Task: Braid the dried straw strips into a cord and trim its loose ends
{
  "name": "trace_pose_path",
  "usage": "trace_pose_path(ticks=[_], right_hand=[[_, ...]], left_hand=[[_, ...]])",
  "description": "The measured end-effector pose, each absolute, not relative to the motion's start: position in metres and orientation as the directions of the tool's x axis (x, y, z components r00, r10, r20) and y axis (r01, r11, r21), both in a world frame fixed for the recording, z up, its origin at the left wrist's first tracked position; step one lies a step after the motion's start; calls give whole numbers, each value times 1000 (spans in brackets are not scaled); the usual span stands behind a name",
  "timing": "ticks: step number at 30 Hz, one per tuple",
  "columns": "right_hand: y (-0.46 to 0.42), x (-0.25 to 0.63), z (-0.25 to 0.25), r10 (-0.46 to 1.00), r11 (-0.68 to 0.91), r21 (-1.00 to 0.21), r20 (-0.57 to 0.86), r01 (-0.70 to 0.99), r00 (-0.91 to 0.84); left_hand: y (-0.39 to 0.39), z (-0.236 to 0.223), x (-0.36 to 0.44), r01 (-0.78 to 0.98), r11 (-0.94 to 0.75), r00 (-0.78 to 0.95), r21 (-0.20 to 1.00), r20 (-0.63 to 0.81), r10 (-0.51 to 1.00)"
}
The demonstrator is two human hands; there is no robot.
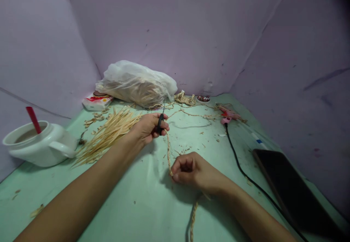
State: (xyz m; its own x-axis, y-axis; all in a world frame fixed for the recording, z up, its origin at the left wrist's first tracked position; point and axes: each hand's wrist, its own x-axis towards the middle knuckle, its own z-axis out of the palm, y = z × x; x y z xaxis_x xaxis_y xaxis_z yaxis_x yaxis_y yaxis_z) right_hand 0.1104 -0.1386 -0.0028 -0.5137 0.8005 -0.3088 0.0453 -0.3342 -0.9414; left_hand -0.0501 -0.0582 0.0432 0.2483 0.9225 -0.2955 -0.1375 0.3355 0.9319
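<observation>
My left hand point(151, 127) is closed around small scissors with black handles point(160, 123), their thin blades pointing away from me. A braided straw cord point(168, 150) hangs from the same fingers and runs down to my right hand point(188, 169). There, thumb and fingertips pinch the cord. More of the cord comes out below my right wrist toward the near edge, and a thinner length lies on the table beyond my left hand. Loose straw strips point(109, 136) lie in a bundle left of my left hand.
A white pot point(51, 150) with a red handle in it stands left. Behind are a plastic bag point(136, 83), a small box point(97, 102), a coiled braid point(185, 99) and a bead dish point(203, 98). Right lie a pink glue gun point(229, 115), its black cable point(240, 167) and a phone point(290, 187).
</observation>
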Motion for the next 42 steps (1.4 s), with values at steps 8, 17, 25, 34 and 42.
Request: trace_pose_path(ticks=[8,17,25,34,42], right_hand=[[-136,108,2,869,-324,-910,-179,-258,-462],[-135,98,-10,897,-423,-825,-322,-376,-303],[-117,117,-3,939,-309,-852,-345,-424,10],[-114,124,6,955,-192,-911,-260,-365,145],[-113,123,5,961,-143,-950,-201,-279,190]], left_hand=[[-70,47,-40,-57,281,280,958,-255,926],[-58,23,-41,293,-90,110,952,60,992],[-63,22,-51,666,-522,453,534,266,851],[-74,21,-49,696,-718,697,12,231,679],[-72,16,-50,667,-741,737,-78,214,641]])
